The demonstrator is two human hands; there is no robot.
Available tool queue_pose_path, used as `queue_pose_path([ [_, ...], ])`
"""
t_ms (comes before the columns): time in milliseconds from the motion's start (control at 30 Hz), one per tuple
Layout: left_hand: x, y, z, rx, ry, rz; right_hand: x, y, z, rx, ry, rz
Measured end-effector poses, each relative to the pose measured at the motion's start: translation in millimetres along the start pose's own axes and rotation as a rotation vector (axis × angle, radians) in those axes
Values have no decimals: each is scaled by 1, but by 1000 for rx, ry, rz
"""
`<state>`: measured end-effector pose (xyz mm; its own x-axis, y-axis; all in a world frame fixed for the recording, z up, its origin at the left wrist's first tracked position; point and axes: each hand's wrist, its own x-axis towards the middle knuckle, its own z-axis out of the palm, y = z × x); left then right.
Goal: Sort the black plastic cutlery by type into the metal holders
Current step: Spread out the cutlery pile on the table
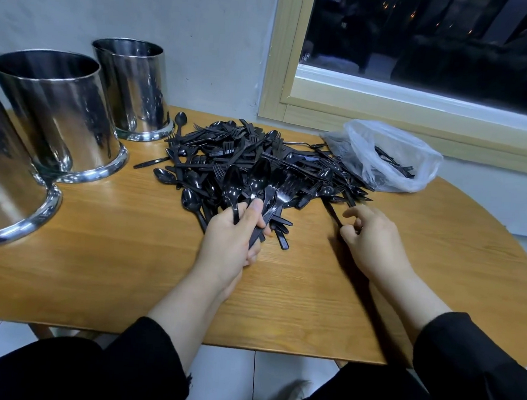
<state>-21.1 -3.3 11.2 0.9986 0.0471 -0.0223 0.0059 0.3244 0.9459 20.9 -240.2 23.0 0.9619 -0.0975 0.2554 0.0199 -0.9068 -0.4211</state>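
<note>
I can read no text, label, brand, number or sign anywhere in my view. The metal holders [58, 111] at the tabletop's left edge show only reflections on their polished walls, with no stamp or marking I can make out. The black plastic cutlery [258, 164] heaped toward the far edge is too small and dark for any moulded lettering to be legible. The clear plastic bag [385, 155] near the far right edge carries no print that I can see.
</note>
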Motion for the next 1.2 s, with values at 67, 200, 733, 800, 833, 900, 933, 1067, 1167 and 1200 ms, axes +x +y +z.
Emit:
queue_pose_path([
  [67, 0, 0, 0, 5, 0, 0, -2, 3, -1, 75, -18, 51],
  [200, -2, 1, 1, 9, -4, 1, -5, 8, 4, 65, -22, 47],
  [733, -3, 1, 3, 53, 11, 4, -7, 16, -19, -194, -461, -528],
  [800, -3, 2, 3, 49, 16, 3, -7, 18, -18, -223, -432, -579],
  [833, -3, 2, 3, 45, 16, 2, -8, 18, -17, -239, -411, -602],
  [900, -3, 3, 3, 35, 16, -1, -11, 19, -13, -283, -364, -665],
  [933, -3, 3, 4, 33, 16, -2, -11, 19, -12, -299, -347, -692],
  [1067, -3, 2, 4, 30, 10, -7, -5, 18, -7, -293, -295, -761],
  [1167, -2, 2, 4, 34, 13, -8, 4, 14, -2, -246, -342, -737],
  [1200, -2, 2, 4, 37, 12, -8, 6, 12, -2, -203, -369, -709],
])
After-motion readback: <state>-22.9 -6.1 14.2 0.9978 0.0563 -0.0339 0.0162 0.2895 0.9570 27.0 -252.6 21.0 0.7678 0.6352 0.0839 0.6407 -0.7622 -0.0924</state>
